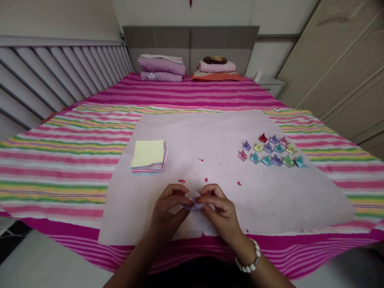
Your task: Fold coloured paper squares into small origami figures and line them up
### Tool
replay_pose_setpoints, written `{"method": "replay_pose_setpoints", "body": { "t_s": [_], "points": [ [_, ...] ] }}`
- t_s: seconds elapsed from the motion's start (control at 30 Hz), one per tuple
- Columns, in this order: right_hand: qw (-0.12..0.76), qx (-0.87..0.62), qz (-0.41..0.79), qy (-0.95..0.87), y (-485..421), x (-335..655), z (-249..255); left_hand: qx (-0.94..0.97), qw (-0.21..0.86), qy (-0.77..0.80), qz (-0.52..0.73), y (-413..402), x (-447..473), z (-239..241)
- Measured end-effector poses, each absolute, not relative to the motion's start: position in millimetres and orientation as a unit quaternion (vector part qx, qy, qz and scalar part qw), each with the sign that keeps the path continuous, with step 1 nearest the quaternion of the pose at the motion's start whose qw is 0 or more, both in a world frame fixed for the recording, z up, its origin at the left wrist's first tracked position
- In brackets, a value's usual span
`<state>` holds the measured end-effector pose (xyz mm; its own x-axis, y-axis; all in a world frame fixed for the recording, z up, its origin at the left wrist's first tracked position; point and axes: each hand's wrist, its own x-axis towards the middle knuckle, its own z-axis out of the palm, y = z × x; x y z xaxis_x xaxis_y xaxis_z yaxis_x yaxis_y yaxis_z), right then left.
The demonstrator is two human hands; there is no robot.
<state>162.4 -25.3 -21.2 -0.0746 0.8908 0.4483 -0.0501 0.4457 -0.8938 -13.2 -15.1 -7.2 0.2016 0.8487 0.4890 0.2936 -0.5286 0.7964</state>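
Between my two hands, near the front edge of a large pale sheet (210,140), is a small lilac paper piece (195,203), partly folded. My left hand (170,206) pinches its left side between thumb and fingers. The right side is gripped by my right hand (220,210), with a white beaded bracelet (248,258) on that wrist. My fingers hide much of the folds. To the left lies a stack of square coloured paper (149,154), pale yellow on top. Several folded paper boats (268,148) in mixed colours stand in rows at the right.
Small red scraps (181,181) are scattered on the sheet just beyond my hands. A striped bedspread (60,160) lies under the sheet. Folded bedding (162,68) is stacked by the headboard (171,38). A slatted railing (66,72) runs along the left, a wardrobe (339,68) at the right.
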Motion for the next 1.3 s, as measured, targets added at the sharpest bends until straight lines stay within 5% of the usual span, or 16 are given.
{"method": "replay_pose_setpoints", "body": {
  "t_s": [0.47,0.8,0.93,1.13,1.3],
  "points": [
    [0.572,-0.317,0.387,-0.650,-29,162,-23,0.826,0.033,0.341,0.447,-11,-19,-7],
    [0.591,-0.332,0.275,-0.682,-28,164,-13,0.821,0.006,0.319,0.473,-10,-22,-6],
    [0.592,-0.329,0.302,-0.671,-26,164,-13,0.819,0.081,0.321,0.469,-9,-21,-2],
    [0.570,-0.403,0.474,-0.537,-25,162,-19,0.679,0.410,0.440,0.422,-14,-15,-4],
    [0.556,-0.456,0.542,-0.434,-21,161,-28,0.580,0.532,0.450,0.422,-15,-11,-11]
  ]
}}
